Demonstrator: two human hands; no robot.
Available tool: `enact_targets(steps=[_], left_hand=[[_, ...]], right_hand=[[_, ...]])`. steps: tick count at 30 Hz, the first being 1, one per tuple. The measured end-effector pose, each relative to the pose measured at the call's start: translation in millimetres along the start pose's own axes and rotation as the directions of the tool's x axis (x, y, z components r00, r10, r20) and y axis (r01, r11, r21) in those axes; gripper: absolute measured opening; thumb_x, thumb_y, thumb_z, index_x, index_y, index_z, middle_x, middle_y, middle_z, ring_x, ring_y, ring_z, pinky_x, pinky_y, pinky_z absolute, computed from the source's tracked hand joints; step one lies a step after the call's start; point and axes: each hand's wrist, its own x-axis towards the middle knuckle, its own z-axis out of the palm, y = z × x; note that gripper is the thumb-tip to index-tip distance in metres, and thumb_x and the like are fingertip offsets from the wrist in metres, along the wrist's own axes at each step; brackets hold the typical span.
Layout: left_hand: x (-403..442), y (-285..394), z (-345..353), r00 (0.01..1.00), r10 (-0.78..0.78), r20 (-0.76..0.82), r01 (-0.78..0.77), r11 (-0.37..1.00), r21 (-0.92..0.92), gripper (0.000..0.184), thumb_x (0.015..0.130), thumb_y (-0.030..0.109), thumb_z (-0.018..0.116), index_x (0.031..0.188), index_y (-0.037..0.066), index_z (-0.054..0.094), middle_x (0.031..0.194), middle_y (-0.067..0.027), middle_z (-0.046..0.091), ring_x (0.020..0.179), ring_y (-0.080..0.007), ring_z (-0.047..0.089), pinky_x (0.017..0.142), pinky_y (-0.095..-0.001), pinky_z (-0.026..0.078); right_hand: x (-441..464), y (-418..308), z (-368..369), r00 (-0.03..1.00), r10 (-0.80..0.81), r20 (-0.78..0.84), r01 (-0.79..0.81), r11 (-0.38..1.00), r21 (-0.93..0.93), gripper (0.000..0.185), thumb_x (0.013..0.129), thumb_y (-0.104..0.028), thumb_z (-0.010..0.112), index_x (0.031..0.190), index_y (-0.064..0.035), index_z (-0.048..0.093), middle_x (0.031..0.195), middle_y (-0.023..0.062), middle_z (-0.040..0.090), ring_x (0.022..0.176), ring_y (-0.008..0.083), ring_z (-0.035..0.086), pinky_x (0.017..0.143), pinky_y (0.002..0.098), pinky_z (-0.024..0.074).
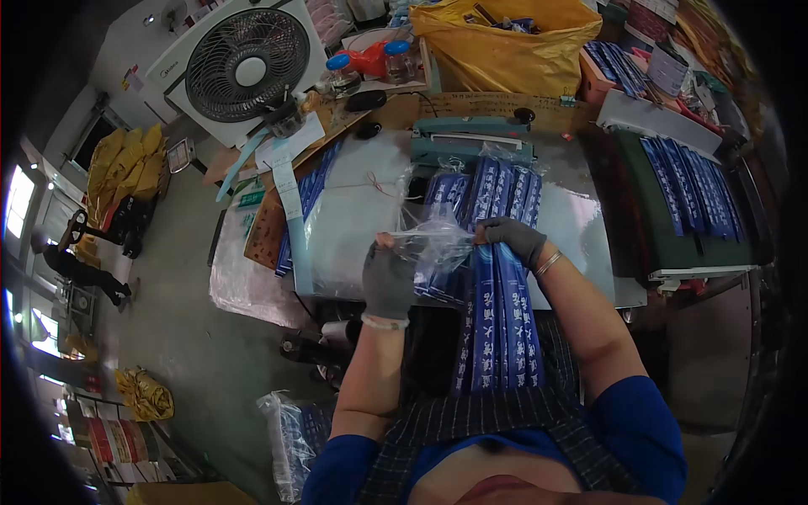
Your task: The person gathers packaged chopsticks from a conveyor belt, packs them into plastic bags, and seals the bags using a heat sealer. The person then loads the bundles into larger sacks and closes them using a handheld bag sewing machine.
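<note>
A clear plastic bag [433, 240] is stretched between my two hands at the table's front edge. My left hand [386, 282], in a grey glove with bare fingertips, is closed on the bag's left edge. Gloved the same way, my right hand [517, 239] pinches the bag's other side. Long blue packets with white characters [501, 328] stand under my right hand, leaning against my apron. Whether the right fingers also touch these packets, I cannot tell. Beyond my hands, more blue packets [488, 189] lie on the table, partly under clear plastic.
Behind the packets sits a teal bar sealer [471, 141]. Stacked clear plastic sheets [349, 202] cover the table's left part. A fan [248, 71], a yellow sack [505, 55] and jars [341, 74] stand at the back. Blue packets [694, 189] lie right. A person [84, 273] is far left.
</note>
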Motion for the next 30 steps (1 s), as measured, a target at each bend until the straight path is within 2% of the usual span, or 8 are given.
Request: enact_targets(steps=[4, 8, 11, 17, 18, 22, 26, 30], left_hand=[[10, -21, 25, 0.600, -0.680, 0.422, 0.470, -0.128, -0.874, 0.026, 0.094, 0.026, 0.055, 0.106, 0.004, 0.060, 0.086, -0.0065, 0.063, 0.080, -0.0190, 0.061, 0.073, -0.0306, 0.050], [43, 39, 45, 0.574, -0.728, 0.375, 0.623, 0.090, -0.777, 0.025, 0.094, 0.024, 0.055, 0.107, 0.003, 0.062, 0.091, -0.0040, 0.063, 0.081, -0.0144, 0.060, 0.070, -0.0270, 0.049], [20, 114, 58, 0.965, -0.252, 0.076, 0.255, 0.821, -0.510, 0.023, 0.093, 0.018, 0.059, 0.096, -0.003, 0.066, 0.082, -0.0035, 0.065, 0.075, -0.0122, 0.059, 0.068, -0.0260, 0.047], [-10, 134, 35, 0.866, 0.357, 0.350, -0.212, 0.896, -0.391, 0.010, 0.083, 0.008, 0.064, 0.091, 0.005, 0.071, 0.071, -0.0110, 0.062, 0.060, -0.0241, 0.056, 0.057, -0.0329, 0.043], [-19, 129, 32, 0.795, 0.501, 0.342, -0.305, 0.818, -0.488, 0.021, 0.073, 0.003, 0.069, 0.093, 0.008, 0.071, 0.060, -0.0099, 0.052, 0.051, -0.0248, 0.051, 0.048, -0.0348, 0.039], [-46, 111, 43, 0.220, 0.785, 0.579, -0.347, 0.618, -0.705, 0.036, 0.077, 0.011, 0.069, 0.111, 0.001, 0.065, 0.077, -0.0099, 0.065, 0.060, -0.0224, 0.058, 0.056, -0.0344, 0.046], [-7, 157, 85, 0.430, 0.718, 0.546, -0.108, 0.642, -0.759, 0.032, 0.081, 0.012, 0.066, 0.111, 0.000, 0.064, 0.083, -0.0094, 0.065, 0.067, -0.0199, 0.058, 0.062, -0.0317, 0.046], [47, 199, 85, 0.644, 0.485, 0.591, 0.142, 0.684, -0.716, 0.029, 0.085, 0.012, 0.062, 0.111, -0.001, 0.063, 0.089, -0.0090, 0.064, 0.074, -0.0174, 0.059, 0.067, -0.0291, 0.046]], right_hand=[[-45, -40, 4, 0.987, -0.157, -0.031, 0.156, 0.987, -0.030, 0.037, 0.080, -0.014, 0.060, 0.115, -0.0020, 0.061, 0.102, 0.0071, 0.065, 0.092, 0.0128, 0.060, 0.088, 0.0267, 0.0449], [-71, -90, 22, 0.972, -0.182, 0.149, 0.202, 0.970, -0.134, 0.052, 0.079, -0.015, 0.059, 0.128, -0.0005, 0.054, 0.112, 0.0095, 0.063, 0.105, 0.0142, 0.057, 0.094, 0.0276, 0.0411], [-40, -67, 18, 0.975, -0.156, 0.160, 0.179, 0.973, -0.145, 0.064, 0.077, -0.016, 0.061, 0.137, -0.0002, 0.043, 0.124, 0.0119, 0.059, 0.113, 0.0183, 0.054, 0.099, 0.0271, 0.0378], [-110, -46, 39, 0.876, -0.278, -0.395, 0.256, 0.960, -0.109, 0.071, 0.096, -0.023, 0.052, 0.147, -0.0003, 0.008, 0.145, 0.0254, 0.031, 0.134, 0.0284, 0.033, 0.106, 0.0353, 0.0344], [-107, 15, 32, 0.693, -0.611, -0.384, 0.285, 0.720, -0.633, 0.070, 0.098, -0.033, 0.046, 0.147, 0.0011, 0.009, 0.148, 0.0286, 0.021, 0.138, 0.0332, 0.025, 0.110, 0.0384, 0.0282], [-215, 104, 77, 0.831, -0.355, -0.429, 0.260, 0.929, -0.265, 0.085, 0.093, -0.049, 0.048, 0.148, -0.0009, 0.004, 0.151, 0.0232, 0.016, 0.141, 0.0288, 0.014, 0.114, 0.0379, 0.0169], [-249, 139, 41, 0.997, -0.001, -0.081, 0.031, 0.927, 0.374, 0.095, 0.089, -0.042, 0.060, 0.149, -0.0080, -0.005, 0.149, 0.0153, 0.026, 0.136, 0.0220, 0.026, 0.110, 0.0385, 0.0259], [-289, -16, 22, 0.887, -0.374, -0.269, 0.220, 0.857, -0.466, 0.097, 0.081, -0.046, 0.067, 0.148, -0.0086, 0.007, 0.131, 0.0176, 0.047, 0.110, 0.0253, 0.055, 0.083, 0.0351, 0.0482]])
